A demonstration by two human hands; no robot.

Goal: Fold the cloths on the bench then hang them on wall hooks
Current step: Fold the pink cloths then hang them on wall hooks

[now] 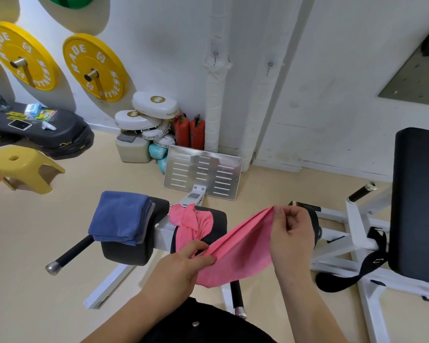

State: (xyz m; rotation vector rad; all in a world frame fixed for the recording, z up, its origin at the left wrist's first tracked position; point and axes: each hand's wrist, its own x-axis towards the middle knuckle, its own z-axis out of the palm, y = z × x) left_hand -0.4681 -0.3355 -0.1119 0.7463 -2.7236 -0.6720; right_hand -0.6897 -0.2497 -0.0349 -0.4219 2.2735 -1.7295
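Black padded surface: two pads on a white frame. Pink cloth held in the air over its near edge, stretched between both hands. Folded blue cloth stacked on left pad; crumpled pink cloth on right pad. Right grip pinches the held cloth's upper corner; left grip pinches its lower end. Two wall hooks on white wall behind.
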